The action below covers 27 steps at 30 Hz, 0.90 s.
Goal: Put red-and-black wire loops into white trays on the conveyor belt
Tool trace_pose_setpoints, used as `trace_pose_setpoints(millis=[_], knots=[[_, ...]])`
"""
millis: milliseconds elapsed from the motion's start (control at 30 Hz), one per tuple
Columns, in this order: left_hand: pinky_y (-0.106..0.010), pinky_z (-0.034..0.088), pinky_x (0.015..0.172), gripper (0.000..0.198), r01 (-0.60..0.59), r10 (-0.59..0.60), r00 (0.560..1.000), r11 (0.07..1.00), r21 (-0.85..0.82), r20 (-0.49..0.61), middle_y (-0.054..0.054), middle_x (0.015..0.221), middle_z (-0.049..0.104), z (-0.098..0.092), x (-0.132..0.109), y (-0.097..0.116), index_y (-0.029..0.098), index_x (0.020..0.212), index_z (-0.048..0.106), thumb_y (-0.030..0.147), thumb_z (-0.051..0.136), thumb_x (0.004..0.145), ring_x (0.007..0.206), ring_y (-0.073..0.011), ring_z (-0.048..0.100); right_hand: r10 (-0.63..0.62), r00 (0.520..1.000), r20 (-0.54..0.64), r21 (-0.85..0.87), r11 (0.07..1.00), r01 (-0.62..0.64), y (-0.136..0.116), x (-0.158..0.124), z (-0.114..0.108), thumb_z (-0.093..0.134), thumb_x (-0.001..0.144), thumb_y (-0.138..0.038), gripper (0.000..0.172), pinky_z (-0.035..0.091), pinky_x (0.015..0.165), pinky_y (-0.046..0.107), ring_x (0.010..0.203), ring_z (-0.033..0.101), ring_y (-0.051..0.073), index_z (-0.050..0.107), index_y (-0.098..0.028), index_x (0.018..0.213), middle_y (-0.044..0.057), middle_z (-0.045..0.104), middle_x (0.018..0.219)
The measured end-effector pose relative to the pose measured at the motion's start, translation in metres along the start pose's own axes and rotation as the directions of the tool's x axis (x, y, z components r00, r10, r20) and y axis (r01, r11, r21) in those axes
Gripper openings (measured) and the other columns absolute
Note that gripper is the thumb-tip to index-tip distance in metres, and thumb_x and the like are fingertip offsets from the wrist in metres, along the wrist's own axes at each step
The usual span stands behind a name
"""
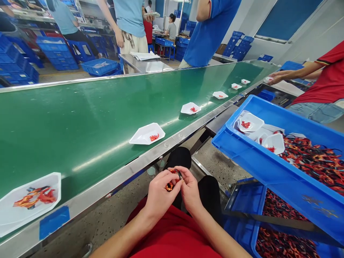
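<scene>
My left hand and my right hand meet above my lap, close to the belt's edge. Between their closed fingers is a small orange, red and black patterned piece; its exact kind is partly hidden by the fingers. On the green belt, the nearest white tray holds a similar orange-and-black piece together with red bits. Farther along, another white tray carries only a small red piece.
The green conveyor belt crosses in front, with several more white trays along it. At right, a tilted blue bin holds many red-black pieces and white trays. More filled bins stand below. A co-worker's hands touch a tray at far right.
</scene>
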<state>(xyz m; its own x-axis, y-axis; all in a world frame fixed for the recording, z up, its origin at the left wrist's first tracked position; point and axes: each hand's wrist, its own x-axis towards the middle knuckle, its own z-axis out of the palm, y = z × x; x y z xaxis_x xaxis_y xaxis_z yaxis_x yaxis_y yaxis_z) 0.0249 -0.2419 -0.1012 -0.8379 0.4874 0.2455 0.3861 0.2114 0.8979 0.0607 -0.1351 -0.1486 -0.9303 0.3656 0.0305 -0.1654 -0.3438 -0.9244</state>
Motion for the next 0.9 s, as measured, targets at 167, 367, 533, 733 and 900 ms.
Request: trace_pose_setpoints(millis=[167, 367, 533, 733, 900], knots=[[-0.021, 0.04, 0.058, 0.009, 0.117, -0.149, 0.987, 0.925, -0.361, -0.062, 0.001, 0.071, 0.055, -0.008, -0.001, 0.002, 0.019, 0.078, 0.064, 0.028, 0.065, 0.078, 0.059, -0.0084, 0.05, -0.057, 0.998, 0.038, -0.15, 0.987, 0.062, -0.028, 0.014, 0.002, 0.059, 0.084, -0.029, 0.018, 0.053, 0.081, 0.031, 0.089, 0.066, 0.017, 0.062, -0.023, 0.101, 0.006, 0.07, 0.103], [-0.017, 0.042, 0.05, 0.027, 0.323, -0.55, 0.819, 0.212, -0.922, 0.161, -0.002, 0.079, 0.055, -0.028, 0.01, 0.016, 0.015, 0.079, 0.059, 0.041, 0.052, 0.085, 0.067, -0.009, 0.052, -0.329, 0.867, 0.374, -0.653, 0.571, 0.498, -0.094, 0.072, 0.049, 0.044, 0.09, -0.02, 0.026, 0.049, 0.08, 0.027, 0.091, 0.063, 0.015, 0.062, -0.024, 0.109, 0.002, 0.068, 0.106], [-0.026, 0.053, 0.069, 0.029, 0.32, -0.624, 0.734, -0.031, -0.947, 0.269, -0.012, 0.092, 0.062, -0.04, 0.011, 0.021, 0.009, 0.092, 0.063, 0.035, 0.051, 0.086, 0.082, -0.016, 0.06, -0.118, 0.762, 0.636, -0.769, -0.013, 0.639, -0.103, 0.121, 0.109, 0.043, 0.09, -0.016, 0.029, 0.047, 0.076, 0.029, 0.091, 0.063, 0.018, 0.062, -0.025, 0.109, 0.002, 0.07, 0.101], [-0.031, 0.053, 0.081, 0.028, 0.299, -0.571, 0.768, -0.079, -0.951, 0.289, -0.012, 0.092, 0.065, -0.043, 0.008, 0.013, 0.009, 0.09, 0.065, 0.034, 0.053, 0.085, 0.092, -0.0202, 0.061, -0.042, 0.756, 0.653, -0.758, -0.033, 0.652, -0.105, 0.127, 0.12, 0.05, 0.088, -0.019, 0.027, 0.046, 0.074, 0.029, 0.092, 0.061, 0.019, 0.06, -0.023, 0.113, 0.004, 0.069, 0.102], [-0.034, 0.05, 0.088, 0.032, 0.292, -0.523, 0.8, -0.088, -0.952, 0.294, -0.012, 0.095, 0.065, -0.041, 0.009, 0.011, 0.01, 0.093, 0.065, 0.038, 0.051, 0.086, 0.097, -0.0215, 0.06, -0.158, 0.787, 0.596, -0.744, 0.26, 0.616, -0.11, 0.078, 0.08, 0.051, 0.088, -0.02, 0.018, 0.046, 0.073, 0.025, 0.078, 0.059, 0.011, 0.063, -0.021, 0.102, 0.001, 0.067, 0.095]])
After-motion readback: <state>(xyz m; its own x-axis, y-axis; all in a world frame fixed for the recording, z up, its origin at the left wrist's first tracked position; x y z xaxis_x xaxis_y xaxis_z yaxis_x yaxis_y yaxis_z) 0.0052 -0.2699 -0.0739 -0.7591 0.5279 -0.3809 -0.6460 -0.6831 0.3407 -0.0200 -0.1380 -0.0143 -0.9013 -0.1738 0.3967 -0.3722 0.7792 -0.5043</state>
